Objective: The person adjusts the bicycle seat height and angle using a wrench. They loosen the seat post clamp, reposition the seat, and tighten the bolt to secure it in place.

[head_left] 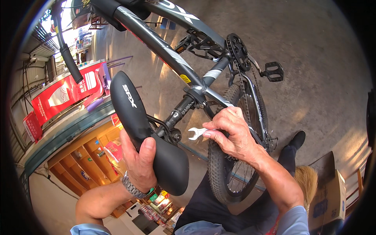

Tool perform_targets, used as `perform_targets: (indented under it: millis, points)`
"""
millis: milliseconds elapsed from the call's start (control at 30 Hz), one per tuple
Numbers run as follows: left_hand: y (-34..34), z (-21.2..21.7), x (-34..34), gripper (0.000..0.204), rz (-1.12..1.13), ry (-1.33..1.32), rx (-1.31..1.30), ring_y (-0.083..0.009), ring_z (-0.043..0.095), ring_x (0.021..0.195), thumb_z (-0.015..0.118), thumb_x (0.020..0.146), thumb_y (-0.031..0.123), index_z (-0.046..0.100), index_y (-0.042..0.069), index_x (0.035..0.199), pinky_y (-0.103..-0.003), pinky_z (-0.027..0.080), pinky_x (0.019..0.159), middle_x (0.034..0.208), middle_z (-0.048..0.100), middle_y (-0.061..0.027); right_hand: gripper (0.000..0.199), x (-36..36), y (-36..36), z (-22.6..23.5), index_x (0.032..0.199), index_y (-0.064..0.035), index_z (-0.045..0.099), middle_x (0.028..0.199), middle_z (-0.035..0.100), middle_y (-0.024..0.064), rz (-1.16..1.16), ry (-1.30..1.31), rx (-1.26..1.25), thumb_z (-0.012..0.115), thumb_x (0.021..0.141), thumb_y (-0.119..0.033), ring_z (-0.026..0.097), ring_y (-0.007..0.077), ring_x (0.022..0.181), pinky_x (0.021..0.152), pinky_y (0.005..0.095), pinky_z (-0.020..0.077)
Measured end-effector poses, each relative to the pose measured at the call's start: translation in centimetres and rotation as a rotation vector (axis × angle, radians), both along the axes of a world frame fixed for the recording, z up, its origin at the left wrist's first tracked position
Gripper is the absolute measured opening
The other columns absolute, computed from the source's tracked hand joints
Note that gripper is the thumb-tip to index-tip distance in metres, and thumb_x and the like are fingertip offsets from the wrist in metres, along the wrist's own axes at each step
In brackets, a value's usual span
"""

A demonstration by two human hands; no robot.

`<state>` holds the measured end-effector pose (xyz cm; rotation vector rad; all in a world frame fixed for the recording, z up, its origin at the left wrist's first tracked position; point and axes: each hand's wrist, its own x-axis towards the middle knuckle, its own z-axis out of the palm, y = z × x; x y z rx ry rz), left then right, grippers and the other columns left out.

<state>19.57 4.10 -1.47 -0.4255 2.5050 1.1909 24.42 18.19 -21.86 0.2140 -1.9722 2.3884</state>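
Observation:
My left hand (140, 162) is wrapped around the rear part of a black bicycle saddle (131, 109), thumb on top. Between the thumb and fingers of my right hand (233, 133) is a silver open-end wrench (197, 133). Its open jaw points left, a short way from the round clamp bolt (176, 135) under the saddle, and appears apart from it. The black seatpost (178, 113) runs from that clamp into the dark grey bicycle frame (160, 49). Behind my right hand, part of the rear wheel (219, 168) is hidden.
A crankset (239, 47) and black pedal (273, 71) stick out beyond the frame. At the left are a handlebar grip (71, 64), a red sign (62, 92) and wooden shelves (84, 164). A cardboard box (327, 199) stands at the lower right on the concrete floor (321, 105).

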Motion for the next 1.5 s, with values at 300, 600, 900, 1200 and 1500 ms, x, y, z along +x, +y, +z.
perform_targets:
  millis: [300, 600, 900, 1200, 1500]
  points:
    - [1.1, -0.1, -0.4, 0.056, 0.008, -0.029, -0.088, -0.0171, 0.067, 0.078, 0.059, 0.09, 0.047, 0.042, 0.001, 0.117, -0.03, 0.057, 0.065, 0.092, 0.06, -0.0107, 0.021, -1.5, 0.4, -0.2, 0.095, -0.0076, 0.074, 0.079, 0.06, 0.0006, 0.024, 0.078, 0.02, 0.081, 0.079, -0.018, 0.059, 0.0181, 0.08, 0.089, 0.0368, 0.0385]
    - [1.8, -0.3, -0.4, 0.062, 0.053, 0.0, -0.14, -0.0125, 0.059, 0.073, 0.061, 0.086, 0.053, 0.043, 0.002, 0.115, -0.027, 0.052, 0.062, 0.09, 0.053, -0.0062, 0.021, -4.3, 1.2, -0.4, 0.093, -0.0089, 0.074, 0.08, 0.057, 0.0, 0.107, 0.217, 0.005, 0.081, 0.079, -0.023, 0.057, 0.0188, 0.082, 0.097, 0.044, 0.0379]
    - [1.4, -0.3, -0.4, 0.063, 0.061, 0.025, -0.155, -0.0116, 0.057, 0.073, 0.062, 0.085, 0.053, 0.043, 0.002, 0.116, -0.026, 0.049, 0.061, 0.092, 0.051, -0.0056, 0.018, -7.0, 2.0, 0.3, 0.092, -0.0141, 0.074, 0.079, 0.056, -0.0021, 0.229, 0.36, 0.038, 0.078, 0.082, -0.028, 0.056, 0.0177, 0.081, 0.105, 0.0487, 0.0352]
    - [-0.3, 0.0, -0.1, 0.057, 0.061, -0.024, 0.086, -0.011, 0.054, 0.084, 0.065, 0.089, 0.021, 0.035, 0.004, 0.134, -0.027, 0.05, 0.07, 0.106, 0.052, -0.006, 0.014, -10.0, 1.2, 0.7, 0.088, -0.0116, 0.072, 0.079, 0.054, 0.0, 0.349, 0.515, 0.025, 0.075, 0.083, -0.025, 0.055, 0.0211, 0.076, 0.09, 0.0417, 0.0411]
    - [0.6, -0.6, 0.7, 0.045, 0.049, 0.094, -0.18, -0.0112, 0.057, 0.075, 0.056, 0.092, 0.039, 0.047, 0.0, 0.113, -0.027, 0.048, 0.063, 0.094, 0.054, -0.0063, 0.028, -8.7, 0.9, 0.2, 0.083, -0.0135, 0.066, 0.074, 0.05, 0.0001, 0.251, 0.52, 0.136, 0.071, 0.084, -0.041, 0.052, 0.0212, 0.072, 0.073, 0.0378, 0.0364]
